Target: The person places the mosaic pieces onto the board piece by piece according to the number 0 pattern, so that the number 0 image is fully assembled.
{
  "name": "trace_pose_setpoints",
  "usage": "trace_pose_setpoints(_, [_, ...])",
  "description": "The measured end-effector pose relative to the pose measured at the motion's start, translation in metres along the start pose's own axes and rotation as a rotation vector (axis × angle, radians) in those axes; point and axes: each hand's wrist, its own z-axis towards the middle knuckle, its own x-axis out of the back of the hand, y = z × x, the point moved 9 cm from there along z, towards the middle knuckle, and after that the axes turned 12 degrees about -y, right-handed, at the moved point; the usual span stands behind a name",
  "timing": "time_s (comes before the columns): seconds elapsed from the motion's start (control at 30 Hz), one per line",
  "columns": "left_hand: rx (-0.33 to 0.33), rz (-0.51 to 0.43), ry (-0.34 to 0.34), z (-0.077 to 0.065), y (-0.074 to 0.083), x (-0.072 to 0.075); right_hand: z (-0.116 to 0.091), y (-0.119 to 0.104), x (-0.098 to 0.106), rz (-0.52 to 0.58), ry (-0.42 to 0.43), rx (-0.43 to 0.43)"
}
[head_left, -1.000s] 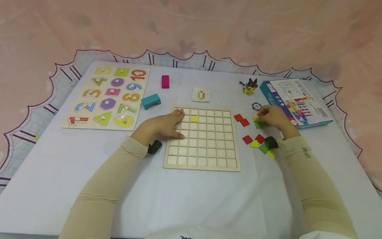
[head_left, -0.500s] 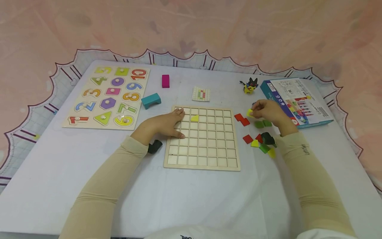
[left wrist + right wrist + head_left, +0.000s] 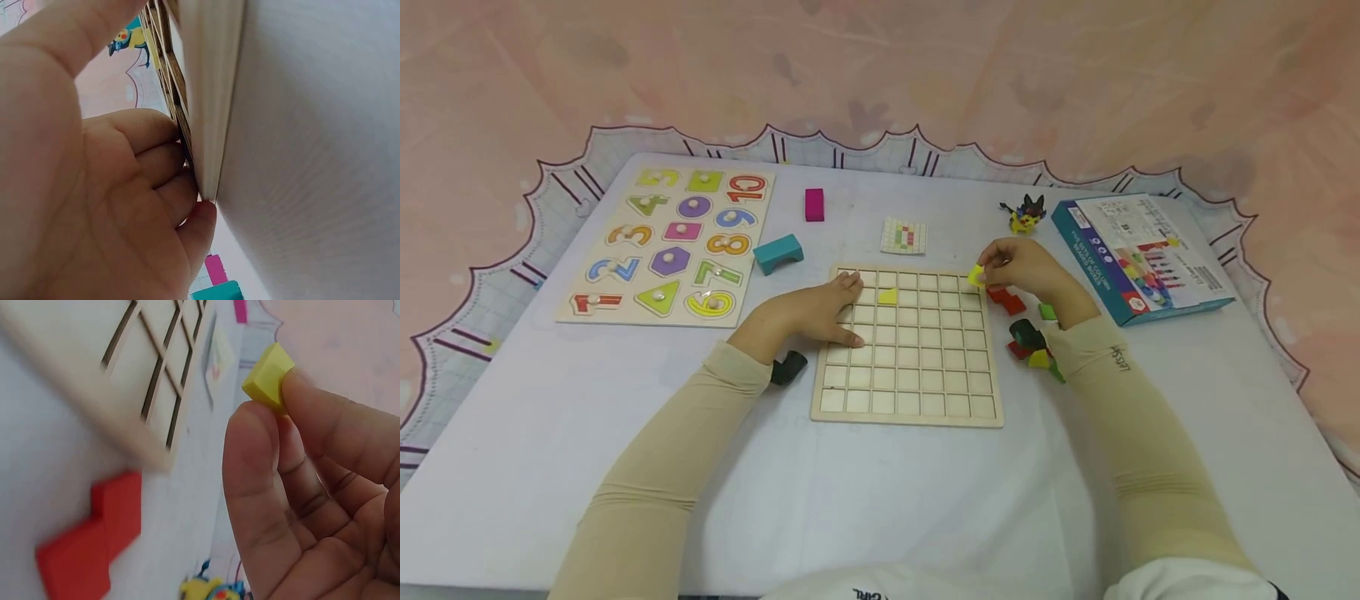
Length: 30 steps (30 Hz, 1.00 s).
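Note:
A wooden grid board [image 3: 907,421] lies in the middle of the table, with one yellow tile [image 3: 888,297] set in a cell of its second row. My left hand [image 3: 822,312] rests on the board's left edge, fingers spread and fairly straight; the left wrist view shows its fingers against the board's side. Between thumb and finger my right hand [image 3: 1024,268] pinches a small yellow tile [image 3: 270,378], held up by the board's far right corner. Red tiles [image 3: 94,540] lie just under that hand, beside the board.
More tiles, including a yellow tile [image 3: 1039,359], lie near the right wrist. Beyond the board are a pattern card [image 3: 904,237], a teal block [image 3: 778,253] and a magenta block [image 3: 815,205]. A number puzzle [image 3: 574,320] lies left; a toy figure [image 3: 1024,217] and blue box [image 3: 1142,258] stand right.
My right hand has lifted the yellow tile from beside the green tiles and carried it left to the board's far right corner. The left hand has stayed on the board.

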Motion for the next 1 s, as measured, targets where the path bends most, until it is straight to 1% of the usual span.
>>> trace_pose_setpoints(0.13, [-0.004, 0.017, -0.001, -0.001, 0.001, 0.0, 0.009, -0.01, -0.014, 0.039, -0.048, 0.016])
trace_pose_setpoints(0.4, [-0.001, 0.023, -0.003, -0.003, 0.003, 0.002, 0.026, -0.022, -0.041, 0.028, -0.124, 0.008])
trace_pose_setpoints(0.47, [-0.001, 0.023, -0.003, -0.003, 0.003, 0.002, 0.029, -0.023, -0.046, 0.021, -0.129, 0.002])
trace_pose_setpoints(0.6, [-0.005, 0.026, -0.002, -0.003, 0.003, 0.002, 0.034, -0.023, -0.051, -0.005, -0.136, -0.019])
trace_pose_setpoints(0.8, [-0.017, 0.019, -0.001, -0.002, 0.003, 0.001, 0.036, -0.018, -0.056, -0.045, -0.164, -0.077])
trace_pose_setpoints(1.0, [-0.01, 0.023, -0.001, -0.002, 0.003, 0.0, 0.036, -0.021, -0.06, -0.11, -0.166, -0.1])
